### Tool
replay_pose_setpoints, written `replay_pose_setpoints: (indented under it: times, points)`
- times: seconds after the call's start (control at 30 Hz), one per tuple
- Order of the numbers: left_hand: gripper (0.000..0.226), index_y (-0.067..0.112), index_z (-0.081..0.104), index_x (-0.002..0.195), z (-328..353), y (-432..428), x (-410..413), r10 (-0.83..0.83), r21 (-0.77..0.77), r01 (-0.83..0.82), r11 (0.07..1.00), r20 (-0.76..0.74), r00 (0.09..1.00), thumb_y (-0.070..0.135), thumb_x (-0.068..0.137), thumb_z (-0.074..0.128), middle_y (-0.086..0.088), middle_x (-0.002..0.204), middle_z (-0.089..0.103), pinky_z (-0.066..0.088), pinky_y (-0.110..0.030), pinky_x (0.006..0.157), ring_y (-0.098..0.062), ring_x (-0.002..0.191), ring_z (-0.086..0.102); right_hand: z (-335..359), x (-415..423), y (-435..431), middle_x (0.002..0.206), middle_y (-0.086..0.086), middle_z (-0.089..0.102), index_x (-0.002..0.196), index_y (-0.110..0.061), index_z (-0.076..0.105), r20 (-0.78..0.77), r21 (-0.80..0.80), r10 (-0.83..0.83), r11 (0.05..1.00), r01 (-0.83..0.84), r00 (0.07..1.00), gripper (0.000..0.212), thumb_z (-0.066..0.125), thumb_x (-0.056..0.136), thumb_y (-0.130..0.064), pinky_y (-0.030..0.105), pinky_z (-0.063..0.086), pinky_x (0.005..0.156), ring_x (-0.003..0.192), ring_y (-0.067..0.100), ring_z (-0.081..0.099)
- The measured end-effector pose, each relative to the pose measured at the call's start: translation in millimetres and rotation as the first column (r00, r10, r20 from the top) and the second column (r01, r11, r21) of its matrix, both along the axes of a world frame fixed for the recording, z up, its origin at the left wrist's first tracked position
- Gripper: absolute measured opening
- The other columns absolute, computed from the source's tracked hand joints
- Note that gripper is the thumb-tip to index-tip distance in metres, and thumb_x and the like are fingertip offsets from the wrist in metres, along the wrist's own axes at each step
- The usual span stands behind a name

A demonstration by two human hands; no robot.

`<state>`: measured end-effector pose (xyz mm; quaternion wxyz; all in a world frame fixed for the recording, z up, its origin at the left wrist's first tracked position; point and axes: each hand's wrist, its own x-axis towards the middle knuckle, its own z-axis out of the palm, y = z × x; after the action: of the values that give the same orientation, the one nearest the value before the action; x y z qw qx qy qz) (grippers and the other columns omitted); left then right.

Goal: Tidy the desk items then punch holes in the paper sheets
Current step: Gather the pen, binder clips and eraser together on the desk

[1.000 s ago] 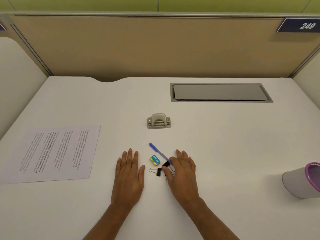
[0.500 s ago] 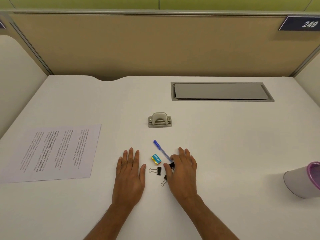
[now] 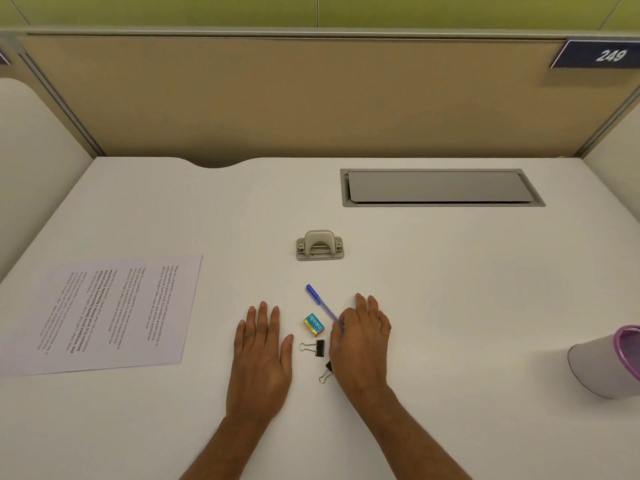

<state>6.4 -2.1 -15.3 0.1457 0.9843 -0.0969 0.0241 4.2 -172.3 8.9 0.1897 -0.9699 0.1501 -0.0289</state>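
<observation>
Paper sheets point(image 3: 104, 313) far L, untouched. L hand point(image 3: 261, 355) laid flat on desk, fingers straight, nothing held. Pen point(image 3: 318, 301) lies just R of it, long axis diagonal: cap far-left, near end run under R hand point(image 3: 360, 341), the nearer hand. R index/thumb curled, prob. pinching that end; contact hidden. Tipped cup point(image 3: 606, 365) well apart, far R.

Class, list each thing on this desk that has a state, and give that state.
Hole punch: handle up, no paper in it.
Paper sheets: lying flat.
Pen: capped, lying flat.
Pen cup: tipped on its side.
Cable hatch: lid shut.
Left hand: flat, open.
Right hand: over pen's end; hold unclear.
</observation>
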Motion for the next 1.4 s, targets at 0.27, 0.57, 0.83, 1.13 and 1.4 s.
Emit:
replay_pose_setpoints:
  times: [0.27, 0.57, 0.83, 1.13, 1.4]
  points:
    - [0.061, 0.010, 0.034, 0.155, -3, 0, 1, -0.017, 0.018, 0.017, 1.000, 0.022, 1.000, 0.040, 0.102, 0.029, -0.012, 0.164, 0.029, 0.022, -0.047, 0.124, -0.026, 0.154, 0.021, 15, -5, -41, 0.138, 0.013, 0.059, 0.092, -0.010, 0.066, 0.297, 0.196, -0.149, 0.976, 0.093, 0.943, 0.002, 0.067, 0.091, -0.008, 0.045, 0.043, 0.104, 0.135, 0.032, 0.049]
    - [0.083, 0.004, 0.048, 0.147, 3, -8, 4, 0.042, -0.023, -0.041, 0.999, 0.035, 0.999, 0.057, 0.101, 0.002, -0.018, 0.155, 0.043, 0.025, -0.049, 0.119, -0.037, 0.145, 0.039, 15, 6, -192, 0.134, 0.014, 0.060, 0.096, -0.010, 0.057, 0.268, 0.319, -0.566, 0.816, 0.482, 0.780, 0.005, 0.053, 0.098, -0.012, 0.040, 0.049, 0.091, 0.120, 0.034, 0.058]
    - [0.084, -0.002, 0.058, 0.135, 6, -8, 5, 0.056, 0.012, -0.056, 0.998, 0.058, 0.997, 0.055, 0.103, 0.006, -0.025, 0.143, 0.055, -0.001, -0.023, 0.122, -0.043, 0.131, 0.052, 4, 21, -251, 0.127, 0.022, 0.059, 0.096, -0.004, 0.058, 0.262, 0.277, -0.659, 0.751, 0.599, 0.705, 0.008, 0.051, 0.098, -0.009, 0.050, 0.053, 0.090, 0.115, 0.040, 0.058]
    - [0.079, -0.002, 0.059, 0.133, 0, -5, 8, 0.004, -0.003, -0.004, 1.000, 0.044, 0.999, 0.052, 0.104, 0.010, -0.026, 0.139, 0.057, 0.002, -0.024, 0.122, -0.033, 0.133, 0.038, -7, 34, -289, 0.125, 0.029, 0.057, 0.099, 0.009, 0.062, 0.250, 0.204, -0.682, 0.731, 0.652, 0.687, 0.019, 0.049, 0.099, -0.005, 0.055, 0.049, 0.096, 0.121, 0.043, 0.052]
    - [0.079, 0.001, 0.054, 0.141, 4, -6, 4, 0.049, -0.025, -0.049, 0.999, 0.027, 0.998, 0.054, 0.103, 0.008, -0.021, 0.148, 0.051, 0.011, -0.032, 0.123, -0.037, 0.140, 0.044, -3, 32, -281, 0.145, 0.025, 0.046, 0.126, 0.007, 0.057, 0.263, 0.285, -0.676, 0.736, 0.614, 0.688, 0.033, 0.054, 0.099, -0.011, 0.056, 0.044, 0.105, 0.135, 0.039, 0.043]
